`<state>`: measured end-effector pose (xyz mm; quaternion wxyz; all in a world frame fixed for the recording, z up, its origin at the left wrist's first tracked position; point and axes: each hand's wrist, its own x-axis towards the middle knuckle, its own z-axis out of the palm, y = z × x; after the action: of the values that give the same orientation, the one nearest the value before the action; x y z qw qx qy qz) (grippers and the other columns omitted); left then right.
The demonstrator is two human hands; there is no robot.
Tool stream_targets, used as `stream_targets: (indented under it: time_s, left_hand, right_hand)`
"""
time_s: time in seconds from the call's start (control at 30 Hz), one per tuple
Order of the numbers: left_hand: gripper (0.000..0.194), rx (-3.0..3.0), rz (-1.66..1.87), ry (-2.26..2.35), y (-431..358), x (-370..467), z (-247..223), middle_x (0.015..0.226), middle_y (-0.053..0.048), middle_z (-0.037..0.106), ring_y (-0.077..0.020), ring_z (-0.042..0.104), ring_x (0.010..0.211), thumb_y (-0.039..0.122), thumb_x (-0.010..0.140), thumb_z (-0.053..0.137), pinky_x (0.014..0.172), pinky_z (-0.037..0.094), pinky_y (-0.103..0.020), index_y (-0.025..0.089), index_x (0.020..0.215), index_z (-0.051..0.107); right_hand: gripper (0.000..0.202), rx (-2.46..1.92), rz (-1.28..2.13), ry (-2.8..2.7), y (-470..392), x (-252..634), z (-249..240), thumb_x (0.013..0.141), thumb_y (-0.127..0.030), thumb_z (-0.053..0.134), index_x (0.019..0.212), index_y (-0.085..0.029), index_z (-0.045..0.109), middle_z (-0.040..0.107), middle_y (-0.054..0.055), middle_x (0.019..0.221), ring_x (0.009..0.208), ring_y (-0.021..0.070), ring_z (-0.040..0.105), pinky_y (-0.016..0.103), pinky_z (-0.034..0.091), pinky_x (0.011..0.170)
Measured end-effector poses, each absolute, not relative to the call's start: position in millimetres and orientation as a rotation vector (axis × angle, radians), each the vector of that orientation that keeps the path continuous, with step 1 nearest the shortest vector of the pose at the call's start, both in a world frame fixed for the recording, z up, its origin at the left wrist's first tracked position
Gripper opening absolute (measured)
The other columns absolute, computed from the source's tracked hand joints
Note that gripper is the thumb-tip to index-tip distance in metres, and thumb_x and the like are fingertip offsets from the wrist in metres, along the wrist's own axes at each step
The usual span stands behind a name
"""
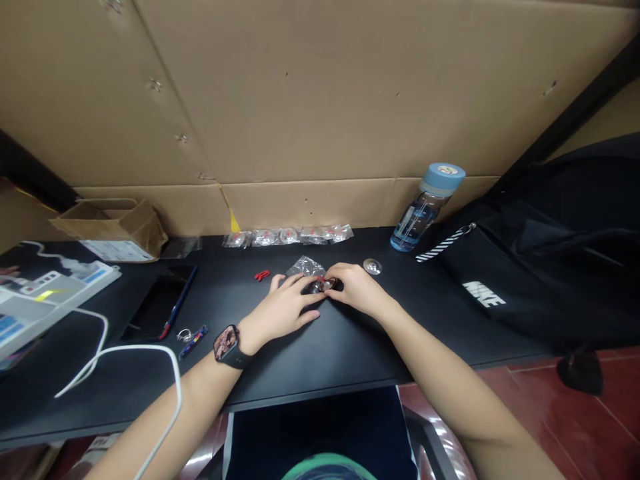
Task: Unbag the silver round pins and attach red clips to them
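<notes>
My left hand [287,308], with a smartwatch on its wrist, lies low over the black table, its fingers spread and its fingertips at a small shiny round item [329,284]. From the right, my right hand [357,288] pinches that same item, which has a bit of red on it. Just behind the fingers lies a crumpled clear plastic bag [306,265]. A red cord piece [261,275] rests left of the bag. To the right of my right hand is a flat silver disc [372,267].
Several small wrapped packets [289,237] line the cardboard wall. At the right stand a water bottle [420,213] and a black bag [540,267]. On the left are a paper bag [115,227], a phone [157,303], a keyring [193,341], a power strip [60,293] and a white cable [176,373].
</notes>
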<state>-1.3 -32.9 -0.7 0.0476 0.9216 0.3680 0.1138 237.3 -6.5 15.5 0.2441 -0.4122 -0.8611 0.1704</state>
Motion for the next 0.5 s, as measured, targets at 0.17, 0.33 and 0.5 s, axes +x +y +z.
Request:
stream_targets:
  time_s: [0.17, 0.33, 0.5]
  left_hand:
    - [0.042, 2.801, 0.348, 1.124, -33, -2, 1, 0.158, -0.007, 0.049, -0.0373, 0.043, 0.144, 0.043, 0.099, 0.065, 0.110, 0.032, -0.059, 0.042, 0.141, 0.063]
    - [0.039, 2.799, 0.343, 1.078, -32, -3, 5, 0.159, -0.007, 0.048, -0.0351, 0.046, 0.143, 0.042, 0.099, 0.066, 0.109, 0.032, -0.058, 0.043, 0.137, 0.065]
    - [0.035, 2.790, 0.340, 1.046, -30, -5, 6, 0.158, -0.006, 0.050, -0.0352, 0.047, 0.142, 0.041, 0.097, 0.068, 0.111, 0.030, -0.057, 0.043, 0.132, 0.069]
  right_hand:
    - [0.019, -1.035, 0.482, -2.453, -5, 245, 22, 0.085, -0.016, 0.075, 0.103, -0.021, 0.080, 0.078, 0.008, 0.109, 0.103, 0.0253, 0.073, 0.037, 0.055, 0.095]
    - [0.032, -0.926, 0.595, -2.520, -2, 258, 28, 0.089, -0.010, 0.065, 0.115, -0.023, 0.078, 0.077, 0.007, 0.121, 0.111, 0.0240, 0.073, 0.036, 0.054, 0.101]
    - [0.021, -0.926, 0.627, -2.476, -1, 254, 24, 0.091, -0.017, 0.071, 0.109, -0.023, 0.080, 0.078, 0.007, 0.112, 0.102, 0.0213, 0.074, 0.032, 0.055, 0.094]
